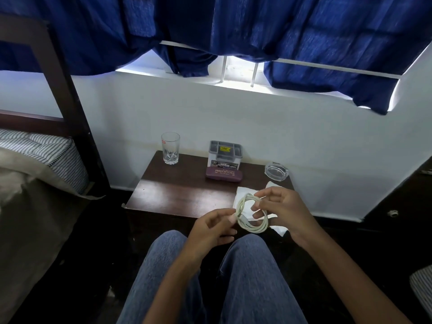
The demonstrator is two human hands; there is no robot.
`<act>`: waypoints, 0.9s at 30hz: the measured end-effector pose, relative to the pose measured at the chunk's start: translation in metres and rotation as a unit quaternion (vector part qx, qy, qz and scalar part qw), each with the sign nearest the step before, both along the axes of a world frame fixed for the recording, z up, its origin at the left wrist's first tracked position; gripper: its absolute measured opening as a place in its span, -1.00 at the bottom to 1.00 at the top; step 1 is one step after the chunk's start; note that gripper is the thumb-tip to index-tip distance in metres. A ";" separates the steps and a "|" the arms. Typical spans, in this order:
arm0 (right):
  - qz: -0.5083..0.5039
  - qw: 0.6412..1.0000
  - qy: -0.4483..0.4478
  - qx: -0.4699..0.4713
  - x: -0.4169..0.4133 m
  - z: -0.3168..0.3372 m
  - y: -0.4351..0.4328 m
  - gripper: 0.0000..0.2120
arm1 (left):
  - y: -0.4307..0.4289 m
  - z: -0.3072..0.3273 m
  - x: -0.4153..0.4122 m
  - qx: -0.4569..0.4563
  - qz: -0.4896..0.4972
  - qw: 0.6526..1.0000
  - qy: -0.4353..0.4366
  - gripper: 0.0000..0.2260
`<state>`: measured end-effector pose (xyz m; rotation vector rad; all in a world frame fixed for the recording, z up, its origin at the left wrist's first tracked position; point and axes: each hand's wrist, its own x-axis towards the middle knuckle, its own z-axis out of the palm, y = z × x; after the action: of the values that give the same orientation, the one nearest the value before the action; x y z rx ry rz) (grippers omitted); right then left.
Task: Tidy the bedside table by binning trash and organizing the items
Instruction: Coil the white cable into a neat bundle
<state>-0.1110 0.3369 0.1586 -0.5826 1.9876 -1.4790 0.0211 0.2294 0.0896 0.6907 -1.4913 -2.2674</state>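
Off-white charging cable, head view: wound into a loose coil and held in the air over the front right corner of the bedside table, not resting on it. The right hand grips the coil, fingers curled through the loops, evidently to keep the turns together. The left hand pinches the free end at the coil's left side, apparently to tuck or finish the winding. A white tissue lies flat beneath the coil at the front right corner; likely trash, not yet binned. Along the back edge stand a glass at the left, a grey organiser at the middle with a purple spectacle case touching its front, and a glass ashtray at the right corner
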 end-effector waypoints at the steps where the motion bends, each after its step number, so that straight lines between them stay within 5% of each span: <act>1: -0.004 1.000 0.006 0.002 -0.001 -0.001 0.000 -0.85 | 0.001 -0.001 0.000 -0.028 -0.001 1.000 -0.011 -0.87; 8: 0.037 0.999 0.019 0.030 -0.005 -0.007 0.001 -0.89 | 0.000 -0.008 -0.003 -0.033 0.052 0.998 -0.007 -0.86; 16: 0.103 0.993 -0.040 0.048 -0.018 0.000 0.006 -0.88 | -0.009 -0.013 -0.007 -0.172 0.116 0.978 -0.011 -0.79; 23: 0.071 0.997 -0.010 0.019 -0.025 -0.003 0.009 -0.88 | -0.006 -0.003 -0.010 -0.028 0.022 0.999 -0.018 -0.92; 27: 0.029 0.999 0.014 0.030 -0.039 -0.017 0.005 -0.88 | -0.005 0.001 -0.028 -0.049 -0.063 0.994 -0.079 -0.84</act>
<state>-0.1498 0.3418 0.1421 -0.6327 2.0133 -1.3784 -0.0067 0.2245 0.0910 0.7841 -1.7527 -2.2579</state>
